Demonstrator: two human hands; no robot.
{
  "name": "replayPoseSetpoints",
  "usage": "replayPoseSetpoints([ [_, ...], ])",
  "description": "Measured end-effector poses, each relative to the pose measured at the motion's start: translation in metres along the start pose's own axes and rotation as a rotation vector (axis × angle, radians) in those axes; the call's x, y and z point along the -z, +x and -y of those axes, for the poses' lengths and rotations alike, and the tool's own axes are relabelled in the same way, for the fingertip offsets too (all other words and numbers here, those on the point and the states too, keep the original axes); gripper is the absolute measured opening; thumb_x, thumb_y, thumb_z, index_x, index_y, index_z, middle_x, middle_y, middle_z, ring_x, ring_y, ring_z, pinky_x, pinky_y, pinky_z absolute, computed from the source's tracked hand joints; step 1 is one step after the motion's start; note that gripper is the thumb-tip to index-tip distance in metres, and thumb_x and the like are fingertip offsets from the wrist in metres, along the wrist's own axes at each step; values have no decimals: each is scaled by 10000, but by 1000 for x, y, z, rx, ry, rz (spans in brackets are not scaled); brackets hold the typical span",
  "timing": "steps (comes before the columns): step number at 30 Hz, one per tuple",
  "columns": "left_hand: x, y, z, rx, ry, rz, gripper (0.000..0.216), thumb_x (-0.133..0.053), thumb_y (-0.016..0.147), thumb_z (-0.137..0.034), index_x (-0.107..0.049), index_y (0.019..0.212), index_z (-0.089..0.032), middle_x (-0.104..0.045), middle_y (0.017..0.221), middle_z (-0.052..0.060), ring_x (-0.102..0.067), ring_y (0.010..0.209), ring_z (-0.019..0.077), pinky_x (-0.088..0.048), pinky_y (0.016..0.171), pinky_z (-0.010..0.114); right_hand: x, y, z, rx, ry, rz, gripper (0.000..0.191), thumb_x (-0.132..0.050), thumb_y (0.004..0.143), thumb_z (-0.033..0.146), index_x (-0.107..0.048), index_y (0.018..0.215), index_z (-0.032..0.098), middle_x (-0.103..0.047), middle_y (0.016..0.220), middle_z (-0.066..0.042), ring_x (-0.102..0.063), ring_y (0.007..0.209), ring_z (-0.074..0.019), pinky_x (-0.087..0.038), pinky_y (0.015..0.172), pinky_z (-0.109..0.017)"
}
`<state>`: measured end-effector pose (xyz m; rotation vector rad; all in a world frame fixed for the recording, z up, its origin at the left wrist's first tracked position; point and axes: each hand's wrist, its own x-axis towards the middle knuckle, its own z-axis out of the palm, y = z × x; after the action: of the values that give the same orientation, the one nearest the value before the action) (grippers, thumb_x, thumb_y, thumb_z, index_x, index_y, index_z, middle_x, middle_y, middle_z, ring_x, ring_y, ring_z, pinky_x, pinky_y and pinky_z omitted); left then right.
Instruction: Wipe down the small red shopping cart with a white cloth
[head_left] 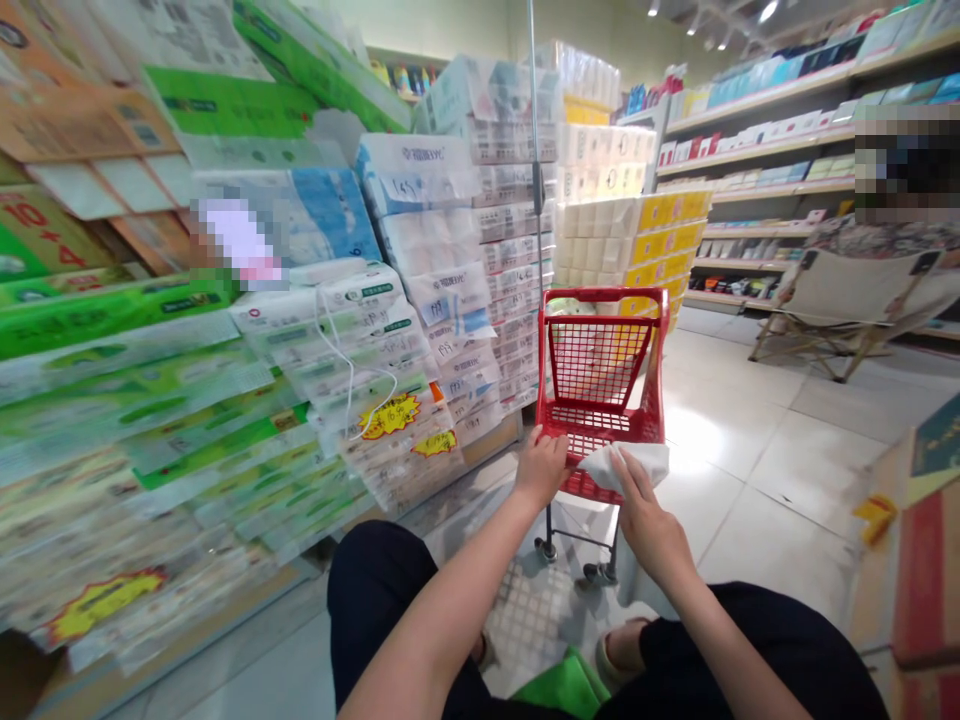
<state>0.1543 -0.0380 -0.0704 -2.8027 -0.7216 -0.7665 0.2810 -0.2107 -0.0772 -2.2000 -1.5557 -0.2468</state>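
Observation:
A small red shopping cart (604, 296) stands upright on the floor in front of my knees. My left hand (543, 460) grips the edge of its plastic basket on the near left, fingers curled over the rim. In my right hand (646, 510) is a white wipe (646, 464), pressed against the near right edge of the basket. The wipe spreads out past my fingers to the right. Part of the cart's near rim is hidden behind the wipe and my fingers.
Stacked tissue packs (442, 260) rise on the left, with yellow price tags (390, 414) on some. A thin metal pole (535, 120) stands behind the cart. At right are a folding chair (862, 290) with a person in it, shelves (757, 130) and cardboard boxes (930, 560).

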Motion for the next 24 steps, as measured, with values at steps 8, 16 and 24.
replayPoseSetpoints([
  [8,-1,0,-7,13,9,-16,212,-441,928,-123,-502,1124,-175,-651,955,58,-629,916,178,-316,1124,420,-23,25,41,86,-34,67,931,-396,820,66,105,1545,369,-250,1600,-77,-691,747,-154,-562,499,-251],
  [16,13,-4,8,-132,-118,100,620,-648,765,-328,-398,1297,-132,-650,1090,106,-613,1035,258,-281,1156,487,3,3,4,80,-56,74,906,-379,839,82,81,1525,454,-230,1609,5,-662,645,-108,-484,386,-208],
  [24,3,1,4,-147,-127,91,671,-524,758,-54,-287,1382,-127,-631,1179,104,-620,1058,209,-268,1179,423,-27,22,37,62,-50,54,976,-404,810,65,194,1518,371,-204,1609,-106,-690,767,-186,-549,460,-260],
])
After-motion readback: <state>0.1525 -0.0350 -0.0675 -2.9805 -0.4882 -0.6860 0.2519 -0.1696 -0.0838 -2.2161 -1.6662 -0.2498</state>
